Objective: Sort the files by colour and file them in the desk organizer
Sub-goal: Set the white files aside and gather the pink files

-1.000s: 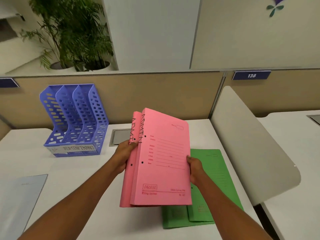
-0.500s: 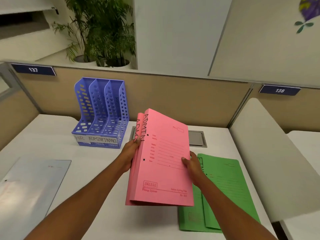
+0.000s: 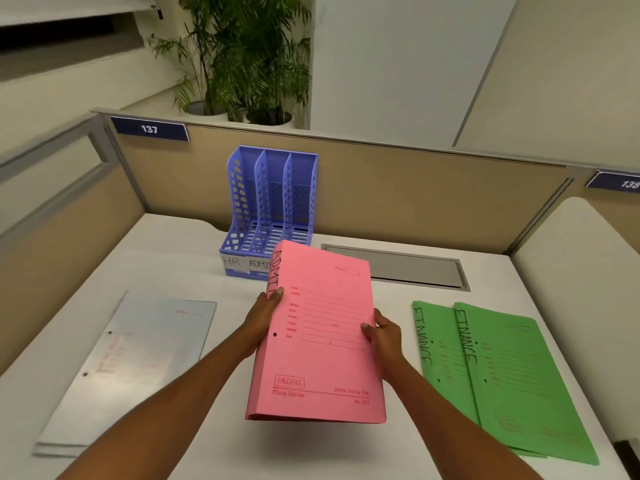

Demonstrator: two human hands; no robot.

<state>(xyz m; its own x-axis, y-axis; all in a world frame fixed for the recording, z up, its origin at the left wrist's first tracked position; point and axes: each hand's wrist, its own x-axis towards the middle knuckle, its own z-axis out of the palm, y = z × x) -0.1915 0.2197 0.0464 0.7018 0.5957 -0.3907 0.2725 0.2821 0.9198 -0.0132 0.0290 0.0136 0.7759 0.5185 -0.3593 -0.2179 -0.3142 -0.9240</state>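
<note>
Pink files [image 3: 322, 341], marked ADMIN, now squared into one stack and carried from lower centre toward the blue organizer [image 3: 272, 202] at upper centre; left hand [image 3: 265, 317] and right hand [image 3: 382, 332] clamp opposite edges; filing judged imminent; green files [image 3: 502, 375] remain at right.

Pink file [image 3: 322, 337]: "ADMIN" handwritten along spine, "DELUXE" boxed at its 7 o'clock corner. Green files [image 3: 512, 382] at 3 o'clock: "FINANCE" on both. Blue desk organizer [image 3: 272, 199] label: "HR", "ADMI…". Partition plates: "137" [image 3: 149, 129], "138" [image 3: 620, 183].
</note>
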